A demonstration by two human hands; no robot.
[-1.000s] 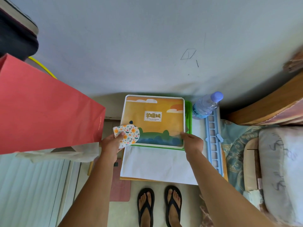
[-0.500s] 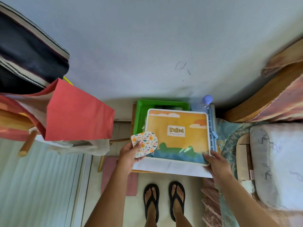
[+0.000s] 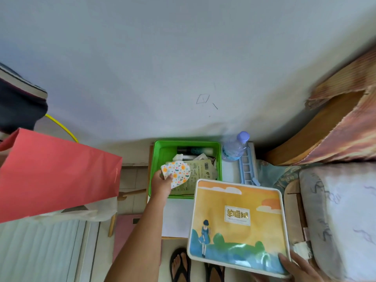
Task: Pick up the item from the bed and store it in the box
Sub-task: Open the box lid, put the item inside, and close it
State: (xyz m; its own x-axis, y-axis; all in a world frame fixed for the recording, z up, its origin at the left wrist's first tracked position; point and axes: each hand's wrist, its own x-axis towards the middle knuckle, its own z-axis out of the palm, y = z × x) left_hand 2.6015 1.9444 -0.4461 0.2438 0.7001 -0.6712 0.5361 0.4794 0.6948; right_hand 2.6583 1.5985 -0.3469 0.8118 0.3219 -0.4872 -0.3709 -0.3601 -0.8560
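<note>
Since half a second ago I note the orange picture lid [image 3: 238, 222] has swung off the green box [image 3: 156, 157] toward the lower right, so the box now stands fully uncovered; the floral item [image 3: 176, 173] has gone from beside the lid to over the box's near-left part

Floral item: one, flat, rounded at its right end, squarer at the left. Long axis runs roughly left to right in the head view, slightly tilted, rounded end pointing right and a little down. It sits above the papers in the box; whether it touches them I cannot tell

Left hand [image 3: 162, 185]: thumb on top of the item's lower left edge, fingers underneath, pinching it. The item extends up and right from that hand

Right hand [image 3: 295, 267]: at the bottom right of frame, fingers curled round the lid's near right corner, holding it tilted. It is well apart from the floral item, with the whole lid between

Counts: one green box, one lid, one clear bottle [image 3: 234, 148] with a purple cap just right of the box, one pale blue tray [image 3: 247, 169] beside it, one red paper bag [image 3: 57, 174] at left, two sandalled feet below. Inside the box: a dark tube at the far wall, a printed packet with a barcode; other contents too jumbled to count

Box rests on a small worktop [image 3: 177, 216] covered with white paper, bed [image 3: 341, 216] at right
</note>
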